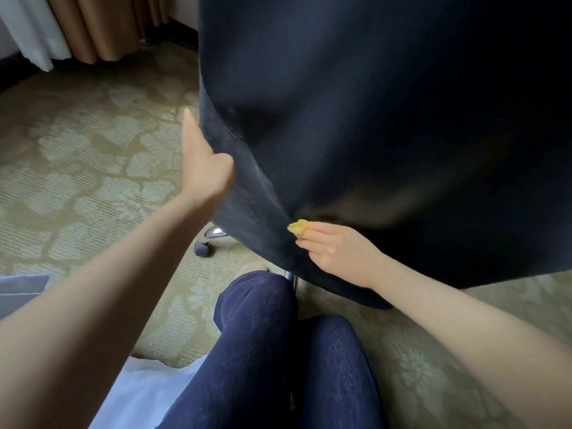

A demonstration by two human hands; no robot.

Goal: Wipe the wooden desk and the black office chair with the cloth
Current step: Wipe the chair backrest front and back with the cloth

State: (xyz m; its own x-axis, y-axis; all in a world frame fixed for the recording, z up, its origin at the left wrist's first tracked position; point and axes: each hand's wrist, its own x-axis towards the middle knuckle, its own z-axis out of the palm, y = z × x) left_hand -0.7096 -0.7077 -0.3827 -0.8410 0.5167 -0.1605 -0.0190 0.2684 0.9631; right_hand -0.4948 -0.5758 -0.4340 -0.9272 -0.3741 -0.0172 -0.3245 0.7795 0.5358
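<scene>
The left hand grips the chair edge at nine o'clock, thumb straight; the right hand pinches the cloth against it at six o'clock.

Looks like a hotel room or bedroom: patterned green-beige carpet, tan floor-length curtains with white sheers, black fabric office chair.

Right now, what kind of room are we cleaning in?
Probably a hotel room or similar carpeted guest room: patterned carpet, floor-length tan curtains beside a white sheer, and the black office chair on casters, which the left hand grips while the right hand pinches the yellow cloth.
</scene>
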